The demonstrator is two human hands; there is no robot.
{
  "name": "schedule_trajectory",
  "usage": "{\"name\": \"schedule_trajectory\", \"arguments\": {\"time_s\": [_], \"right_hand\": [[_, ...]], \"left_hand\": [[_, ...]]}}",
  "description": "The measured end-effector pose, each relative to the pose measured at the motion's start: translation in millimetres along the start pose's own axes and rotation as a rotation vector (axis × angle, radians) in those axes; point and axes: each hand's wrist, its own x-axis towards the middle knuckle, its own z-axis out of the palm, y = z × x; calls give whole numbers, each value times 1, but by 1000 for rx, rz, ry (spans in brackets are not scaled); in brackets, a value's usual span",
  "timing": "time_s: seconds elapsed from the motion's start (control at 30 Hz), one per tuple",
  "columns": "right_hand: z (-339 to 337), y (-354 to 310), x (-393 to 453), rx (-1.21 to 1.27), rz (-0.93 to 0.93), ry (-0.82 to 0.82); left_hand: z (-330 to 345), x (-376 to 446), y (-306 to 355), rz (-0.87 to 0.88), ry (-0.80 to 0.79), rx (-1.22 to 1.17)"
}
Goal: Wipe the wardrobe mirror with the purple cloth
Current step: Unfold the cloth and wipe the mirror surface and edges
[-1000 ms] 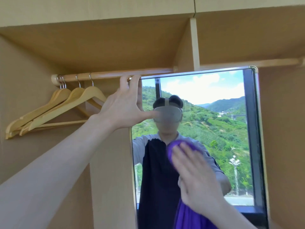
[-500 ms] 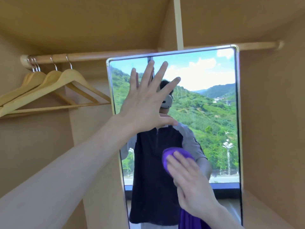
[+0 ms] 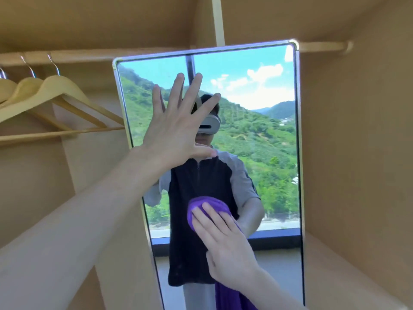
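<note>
The wardrobe mirror [image 3: 263,139] is a tall panel with a thin metal frame, filling the middle of the view and reflecting green hills, sky and a person. My left hand [image 3: 176,128] is spread flat, fingers apart, over the mirror's upper left part. My right hand [image 3: 223,242] presses the bunched purple cloth [image 3: 202,203] against the lower middle of the glass. The rest of the cloth hangs down below my wrist to the bottom edge of the view.
A wooden clothes rail [image 3: 89,55] runs along the top left behind the mirror, carrying wooden hangers [image 3: 55,97] close to the mirror's left edge. Wardrobe side panels [image 3: 357,153] stand on both sides, and a vertical divider [image 3: 218,21] rises above the mirror.
My left hand let go of the mirror's top left corner and now lies spread flat on the glass. The mirror swung to face me. My right hand stays on the cloth low on the glass.
</note>
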Motion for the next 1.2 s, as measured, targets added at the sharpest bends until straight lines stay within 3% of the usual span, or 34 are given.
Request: {"name": "schedule_trajectory", "arguments": {"time_s": [0.1, 0.23, 0.3, 0.5, 0.6, 0.9, 1.07, 1.2], "right_hand": [[6, 16, -23, 5, 41, 11], [0, 34, -16, 133, 337, 222], [-5, 35, -7, 185, 440, 248], [19, 38, -42, 26, 177, 96], [25, 50, -69, 9, 197, 97], [8, 74, -39, 218, 755, 329], [51, 32, -68, 196, 594, 259], [54, 52, -92, 145, 453, 205]], "left_hand": [[3, 0, 0, -3, 1, -31], [8, 1, 0, -1, 10, -55], [10, 0, 2, 6, 20, -58], [14, -12, 28, 21, 34, -99], [29, -33, 72, 143, -20, -8], [40, -37, 95, 98, -47, 136], [42, -38, 93, 109, -42, 133], [44, -38, 92, 125, -26, 120]]}}
